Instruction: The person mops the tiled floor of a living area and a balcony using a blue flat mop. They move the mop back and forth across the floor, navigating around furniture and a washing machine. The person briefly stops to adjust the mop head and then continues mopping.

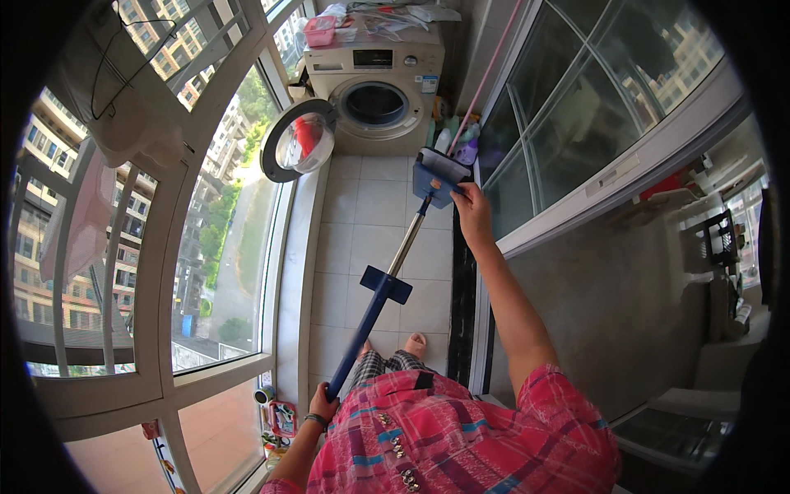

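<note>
A flat mop slants across the middle of the head view, with a blue and silver telescopic handle (405,245) and a blue sliding collar (386,284) partway along it. Its blue head (430,185) is raised above the floor and carries a dark-edged grey pad (445,162). My left hand (323,402), with a dark band at the wrist, grips the lower end of the handle near my waist. Farther out, my right hand (474,216) pinches the near right edge of the mop head between thumb and fingers.
A front-loading washing machine (374,123) stands ahead, its round door (299,141) swung out left. Bottles (443,141) and a pink pole (490,65) are beside it. Windows line the left; a sliding glass door (555,117) and dark floor track (464,302) border the tiled floor (376,247).
</note>
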